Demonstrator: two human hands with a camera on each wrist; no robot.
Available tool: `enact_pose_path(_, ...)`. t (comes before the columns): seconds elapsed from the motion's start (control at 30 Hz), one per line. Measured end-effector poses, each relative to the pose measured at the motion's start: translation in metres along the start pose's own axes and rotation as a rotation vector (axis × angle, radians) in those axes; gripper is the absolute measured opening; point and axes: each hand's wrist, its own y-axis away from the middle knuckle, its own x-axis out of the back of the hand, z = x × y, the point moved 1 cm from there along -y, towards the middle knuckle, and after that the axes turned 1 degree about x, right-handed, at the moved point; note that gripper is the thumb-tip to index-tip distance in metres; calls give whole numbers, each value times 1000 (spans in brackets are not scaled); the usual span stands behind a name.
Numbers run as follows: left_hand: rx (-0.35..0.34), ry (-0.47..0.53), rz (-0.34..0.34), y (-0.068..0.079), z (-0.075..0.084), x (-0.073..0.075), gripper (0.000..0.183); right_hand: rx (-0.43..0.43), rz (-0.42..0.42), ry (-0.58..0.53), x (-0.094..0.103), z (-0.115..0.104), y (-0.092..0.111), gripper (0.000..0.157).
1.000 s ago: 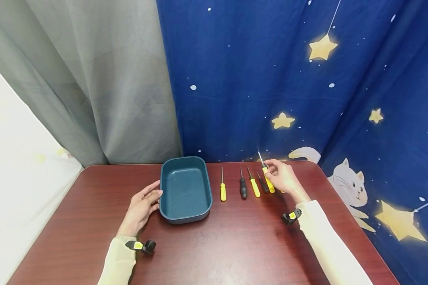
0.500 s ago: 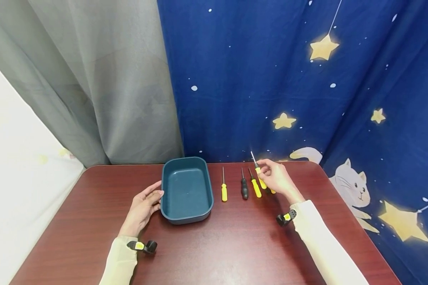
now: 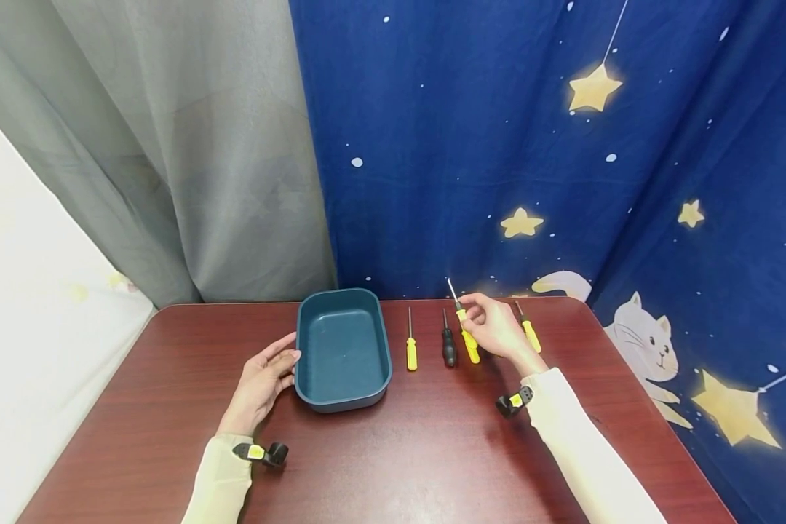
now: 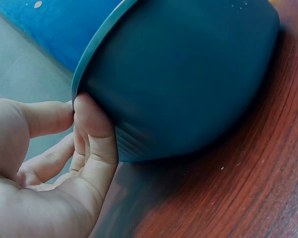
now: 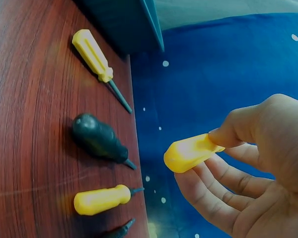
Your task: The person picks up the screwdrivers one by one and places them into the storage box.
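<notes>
My left hand [image 3: 260, 378] is at the left side of a dark teal plastic basin [image 3: 343, 356]. In the left wrist view its thumb and a finger pinch the basin's rim [image 4: 97, 42]. My right hand [image 3: 494, 326] holds a yellow-handled screwdriver [image 5: 191, 152] in the air, the shaft pointing up and away. Below it on the table lie a yellow-handled screwdriver [image 5: 102, 200] and a black one [image 3: 448, 348]. Another yellow screwdriver [image 3: 411, 353] lies closer to the basin. The right hand partly hides what lies under it.
One more yellow screwdriver [image 3: 530, 336] lies right of the right hand. A dark screwdriver tip [image 5: 121, 230] shows low in the right wrist view. The reddish-brown table [image 3: 393, 466] ends at a blue star curtain [image 3: 445, 145] and a grey one [image 3: 236, 145].
My right hand has moved left with the screwdriver it holds, now over the lying yellow one. The rightmost screwdriver has come into plain view. The left hand and basin stay put.
</notes>
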Motion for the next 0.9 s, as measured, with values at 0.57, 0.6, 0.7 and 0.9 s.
enact_pose_path(0.57, -7, 18, -12, -1, -1, 0, 57, 35, -35, -30, -18, -21, -5, 39)
enact_pose_path(0.6, -7, 19, -12, -1, -2, 0, 57, 36, -38, -33, -19, -23, -5, 39)
enact_pose_path(0.7, -8, 16, -12, -1, -2, 1, 57, 39, -40, -31, -22, -26, -6, 39)
enact_pose_path(0.9, -5, 8, -9, 0, -1, 0, 57, 56, -29, -42, -27, -31, -10, 39)
